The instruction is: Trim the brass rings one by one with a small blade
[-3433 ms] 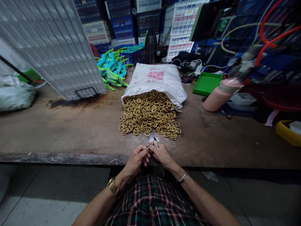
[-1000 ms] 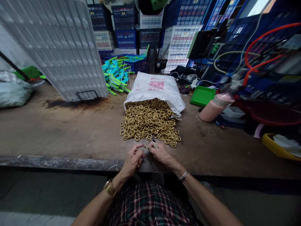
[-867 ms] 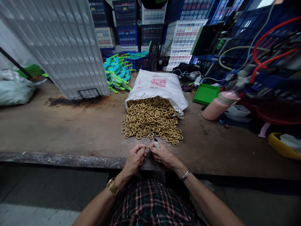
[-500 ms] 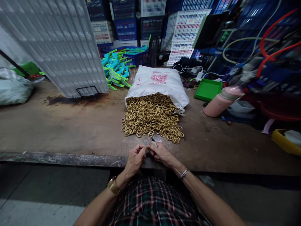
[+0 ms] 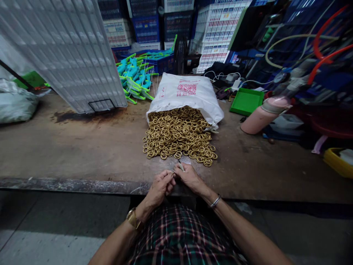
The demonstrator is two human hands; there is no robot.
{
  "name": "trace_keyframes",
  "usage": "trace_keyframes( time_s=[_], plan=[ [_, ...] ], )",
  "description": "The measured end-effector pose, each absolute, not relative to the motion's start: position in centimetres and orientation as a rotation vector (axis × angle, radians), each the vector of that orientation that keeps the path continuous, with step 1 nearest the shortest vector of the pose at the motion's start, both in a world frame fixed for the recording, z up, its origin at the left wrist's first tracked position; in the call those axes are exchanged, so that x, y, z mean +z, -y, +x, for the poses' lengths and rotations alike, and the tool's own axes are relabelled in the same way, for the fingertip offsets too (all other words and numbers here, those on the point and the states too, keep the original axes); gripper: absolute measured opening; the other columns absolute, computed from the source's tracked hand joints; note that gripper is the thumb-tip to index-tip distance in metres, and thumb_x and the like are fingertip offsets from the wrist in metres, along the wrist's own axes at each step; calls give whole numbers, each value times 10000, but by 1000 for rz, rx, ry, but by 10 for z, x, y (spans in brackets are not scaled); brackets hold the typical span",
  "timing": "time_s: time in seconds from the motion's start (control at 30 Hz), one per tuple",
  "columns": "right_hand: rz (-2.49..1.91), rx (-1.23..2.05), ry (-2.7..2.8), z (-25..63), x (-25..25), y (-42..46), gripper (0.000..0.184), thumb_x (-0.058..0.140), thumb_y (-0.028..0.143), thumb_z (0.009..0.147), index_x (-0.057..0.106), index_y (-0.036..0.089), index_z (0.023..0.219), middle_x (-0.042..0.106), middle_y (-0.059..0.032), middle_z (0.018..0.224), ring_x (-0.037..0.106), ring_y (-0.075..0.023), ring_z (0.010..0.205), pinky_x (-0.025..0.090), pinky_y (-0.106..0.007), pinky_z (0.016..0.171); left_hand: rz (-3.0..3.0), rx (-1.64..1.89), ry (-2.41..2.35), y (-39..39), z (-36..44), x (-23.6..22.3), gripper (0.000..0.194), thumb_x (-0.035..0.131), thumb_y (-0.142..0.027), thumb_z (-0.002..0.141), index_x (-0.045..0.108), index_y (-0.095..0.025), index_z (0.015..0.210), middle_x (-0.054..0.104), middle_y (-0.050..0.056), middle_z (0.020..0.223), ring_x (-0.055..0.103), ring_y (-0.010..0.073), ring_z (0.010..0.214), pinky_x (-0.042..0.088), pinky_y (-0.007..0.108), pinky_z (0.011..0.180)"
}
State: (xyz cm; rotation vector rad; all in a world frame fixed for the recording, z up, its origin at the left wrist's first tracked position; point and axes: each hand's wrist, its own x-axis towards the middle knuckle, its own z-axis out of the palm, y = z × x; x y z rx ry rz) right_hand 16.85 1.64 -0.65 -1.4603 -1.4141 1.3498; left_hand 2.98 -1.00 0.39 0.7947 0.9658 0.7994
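Observation:
A heap of gold rings point(image 5: 178, 136) spills from a white sack point(image 5: 186, 94) onto the brown worktable point(image 5: 82, 151). My two hands meet at the table's near edge, just in front of the heap. My left hand point(image 5: 160, 187) is pinched shut on a small gold ring. My right hand point(image 5: 189, 177) is closed around a small blade tool point(image 5: 180, 165) whose tip pokes up beside the ring. A gold watch sits on my left wrist, a bracelet on my right.
A ribbed translucent panel point(image 5: 63, 51) leans at the back left beside a grey bag point(image 5: 15, 105). Teal and green plastic parts point(image 5: 135, 77) lie behind the sack. To the right are a green tray point(image 5: 246, 101), a pink bottle point(image 5: 261, 116) and a yellow bin point(image 5: 338, 162). Stacked crates stand behind.
My hands stay together at the table edge, working ring against blade with small finger shifts. Only the camera view has swayed slightly.

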Motion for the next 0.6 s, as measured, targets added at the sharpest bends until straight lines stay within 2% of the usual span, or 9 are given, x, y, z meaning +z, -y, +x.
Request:
trace_keyframes(
  time_s=[0.2,0.33,0.47,0.6],
  plan=[
    [-1461,1278,1479,169,-1,-17,186,437,307,766,482,189,629,484,39,554,379,-92,532,292,-208,504,719,806,-906,12,30,6,316,581,-447,743,526,-148,831,485,-34,637,311,22,411,188,166,378],
    [-1532,1069,1701,172,0,-12,185,387,256,791,485,190,650,486,22,578,404,-106,549,291,-223,538,744,852,-923,13,29,7,317,600,-442,735,529,-146,824,490,-31,647,304,19,414,176,165,383],
    [-1509,886,2088,173,0,-3,129,395,129,722,506,188,694,522,-3,617,427,-120,573,274,-232,562,825,889,-966,13,29,7,311,587,-446,746,500,-148,739,450,-47,591,265,20,407,164,173,387],
    [-1526,809,2244,172,4,1,183,397,88,685,540,185,744,568,-22,653,445,-129,592,269,-235,572,940,876,-1063,12,27,8,331,564,-471,750,482,-156,691,387,-67,516,258,34,408,179,180,401]
  ],
)
